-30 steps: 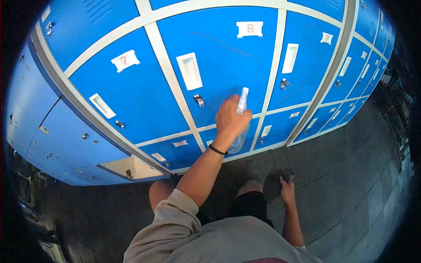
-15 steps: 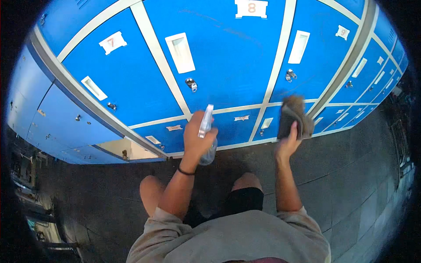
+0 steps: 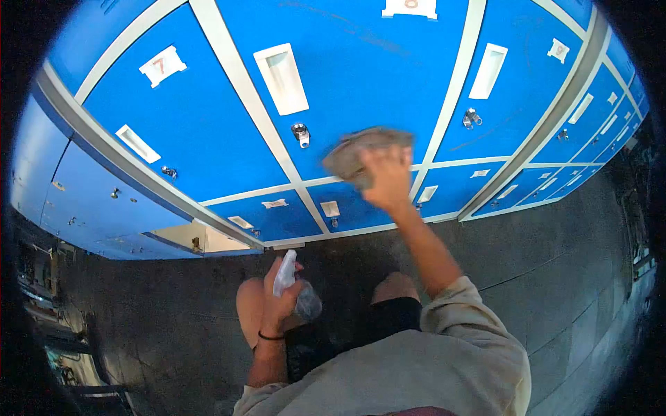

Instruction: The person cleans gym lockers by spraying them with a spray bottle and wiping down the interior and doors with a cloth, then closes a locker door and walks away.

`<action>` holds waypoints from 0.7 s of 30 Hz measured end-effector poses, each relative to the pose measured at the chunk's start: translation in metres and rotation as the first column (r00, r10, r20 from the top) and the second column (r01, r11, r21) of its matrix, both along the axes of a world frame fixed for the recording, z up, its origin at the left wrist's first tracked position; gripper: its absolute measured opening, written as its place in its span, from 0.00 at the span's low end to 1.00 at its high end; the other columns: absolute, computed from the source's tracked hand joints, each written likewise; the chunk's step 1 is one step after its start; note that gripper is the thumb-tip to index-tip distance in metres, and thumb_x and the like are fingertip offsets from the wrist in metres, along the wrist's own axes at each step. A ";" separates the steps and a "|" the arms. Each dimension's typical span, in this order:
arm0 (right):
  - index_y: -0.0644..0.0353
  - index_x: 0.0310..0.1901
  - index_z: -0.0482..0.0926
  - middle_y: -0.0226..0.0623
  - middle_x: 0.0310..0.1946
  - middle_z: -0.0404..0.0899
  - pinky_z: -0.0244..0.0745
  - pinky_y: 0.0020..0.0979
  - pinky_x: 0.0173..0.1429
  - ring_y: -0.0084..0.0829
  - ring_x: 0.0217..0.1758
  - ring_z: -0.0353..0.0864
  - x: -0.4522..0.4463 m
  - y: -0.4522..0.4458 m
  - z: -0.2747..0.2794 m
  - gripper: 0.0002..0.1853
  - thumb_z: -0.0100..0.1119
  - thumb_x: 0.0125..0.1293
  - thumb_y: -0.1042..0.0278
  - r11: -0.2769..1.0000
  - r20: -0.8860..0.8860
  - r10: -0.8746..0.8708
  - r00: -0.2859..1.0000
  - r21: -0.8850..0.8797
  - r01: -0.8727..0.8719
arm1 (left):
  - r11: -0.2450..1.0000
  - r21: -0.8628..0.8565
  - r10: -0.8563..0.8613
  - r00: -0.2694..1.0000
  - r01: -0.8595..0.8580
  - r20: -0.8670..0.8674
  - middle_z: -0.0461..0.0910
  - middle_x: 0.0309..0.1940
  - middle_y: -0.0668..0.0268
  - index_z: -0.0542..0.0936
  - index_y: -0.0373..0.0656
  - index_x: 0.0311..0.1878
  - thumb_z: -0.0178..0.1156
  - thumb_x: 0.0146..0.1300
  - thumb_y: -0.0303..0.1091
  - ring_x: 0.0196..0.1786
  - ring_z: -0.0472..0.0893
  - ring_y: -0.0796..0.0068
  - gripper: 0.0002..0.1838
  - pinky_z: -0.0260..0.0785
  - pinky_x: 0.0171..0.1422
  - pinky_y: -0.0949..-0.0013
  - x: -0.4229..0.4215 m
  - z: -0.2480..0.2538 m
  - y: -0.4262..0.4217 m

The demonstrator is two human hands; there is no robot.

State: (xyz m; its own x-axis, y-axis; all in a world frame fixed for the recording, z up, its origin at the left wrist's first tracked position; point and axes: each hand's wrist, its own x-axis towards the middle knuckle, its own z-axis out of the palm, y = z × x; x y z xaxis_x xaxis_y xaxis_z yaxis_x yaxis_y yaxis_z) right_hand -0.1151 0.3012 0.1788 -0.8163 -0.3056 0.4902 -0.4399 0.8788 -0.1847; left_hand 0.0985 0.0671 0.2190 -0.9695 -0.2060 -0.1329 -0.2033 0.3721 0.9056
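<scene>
My right hand (image 3: 388, 177) presses a grey-brown cloth (image 3: 361, 149) to the lower part of the blue door of locker 8 (image 3: 361, 76); hand and cloth are a little blurred. Low over my left knee, my left hand (image 3: 281, 295) grips a clear spray bottle (image 3: 307, 301) with a white trigger head (image 3: 285, 272). To the left of the cloth is the door's metal lock (image 3: 301, 135), and above that a white recessed handle (image 3: 282, 78).
Locker 7 (image 3: 187, 118) is on the left and locker 9 (image 3: 520, 83) on the right, with smaller doors below. An open compartment (image 3: 215, 239) shows at the lower left. Dark floor (image 3: 527, 277) lies below the lockers.
The left hand has moved down and left from the locker door with the bottle. The right hand has come up from low on the right and brought the cloth onto door 8.
</scene>
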 end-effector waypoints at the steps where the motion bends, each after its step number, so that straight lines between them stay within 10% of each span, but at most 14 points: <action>1: 0.47 0.67 0.68 0.42 0.69 0.63 0.41 0.63 0.75 0.56 0.76 0.52 0.001 0.015 0.015 0.44 0.67 0.41 0.58 0.989 0.055 -0.147 0.988 0.015 0.147 | 0.993 0.114 0.000 1.000 0.000 -0.006 0.77 0.37 0.70 0.78 0.40 0.47 0.62 0.45 0.21 0.37 0.75 0.78 0.21 0.68 0.43 0.73 0.006 -0.038 -0.016; 3: 0.48 0.70 0.65 0.43 0.69 0.62 0.38 0.65 0.75 0.56 0.76 0.51 -0.024 0.029 0.033 0.47 0.67 0.41 0.59 0.948 -0.502 -0.212 0.839 -0.313 0.053 | 0.959 0.282 -0.028 1.000 0.029 -0.009 0.77 0.38 0.70 0.78 0.40 0.47 0.62 0.46 0.21 0.37 0.75 0.80 0.21 0.68 0.43 0.75 0.006 -0.082 -0.032; 8: 0.48 0.71 0.64 0.43 0.70 0.61 0.37 0.66 0.75 0.55 0.76 0.52 -0.011 -0.019 0.061 0.46 0.65 0.43 0.61 0.955 -0.461 -0.171 0.871 -0.294 0.032 | 0.925 0.372 -0.071 0.996 0.083 -0.045 0.77 0.39 0.71 0.78 0.38 0.49 0.62 0.45 0.19 0.38 0.75 0.82 0.22 0.68 0.44 0.76 -0.007 -0.139 -0.039; 11: 0.48 0.71 0.64 0.42 0.69 0.63 0.39 0.65 0.75 0.53 0.75 0.55 0.007 -0.015 -0.011 0.47 0.65 0.43 0.60 0.996 -0.238 0.079 0.968 -0.016 -0.085 | 0.893 0.450 0.006 0.998 0.021 -0.059 0.77 0.40 0.70 0.78 0.38 0.54 0.62 0.45 0.18 0.39 0.75 0.81 0.27 0.69 0.45 0.76 -0.009 -0.164 -0.035; 14: 0.54 0.67 0.67 0.47 0.67 0.64 0.39 0.62 0.76 0.55 0.72 0.56 0.015 0.022 0.006 0.39 0.60 0.48 0.61 0.984 0.050 -0.093 0.994 0.156 0.084 | 0.921 0.386 -0.033 0.998 0.051 -0.055 0.78 0.41 0.70 0.76 0.37 0.59 0.62 0.44 0.18 0.40 0.76 0.80 0.32 0.69 0.45 0.75 -0.017 -0.184 -0.043; 19: 0.43 0.68 0.68 0.41 0.66 0.67 0.45 0.63 0.74 0.52 0.71 0.60 -0.014 -0.010 0.070 0.40 0.66 0.47 0.57 0.909 -0.564 -0.308 0.766 -0.412 0.062 | 0.872 0.489 0.006 1.000 0.006 -0.023 0.78 0.41 0.69 0.75 0.37 0.59 0.61 0.44 0.17 0.41 0.76 0.79 0.32 0.69 0.46 0.74 -0.020 -0.188 -0.029; 21: 0.41 0.67 0.69 0.41 0.68 0.65 0.45 0.63 0.74 0.53 0.72 0.58 -0.002 -0.034 0.045 0.40 0.66 0.47 0.57 0.973 -0.448 -0.187 0.874 -0.204 0.103 | 0.862 0.507 0.016 1.000 -0.002 -0.025 0.77 0.40 0.70 0.75 0.37 0.58 0.61 0.44 0.18 0.41 0.76 0.79 0.31 0.69 0.46 0.74 -0.022 -0.185 -0.024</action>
State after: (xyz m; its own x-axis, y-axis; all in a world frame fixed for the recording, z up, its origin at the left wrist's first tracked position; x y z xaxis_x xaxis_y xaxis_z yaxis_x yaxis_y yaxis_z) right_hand -0.1166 0.2674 0.2239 -0.5124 -0.0801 0.8550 -0.3815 0.9132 -0.1431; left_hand 0.0766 0.0432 0.0343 -0.9726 -0.1261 -0.1952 -0.1771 -0.1413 0.9740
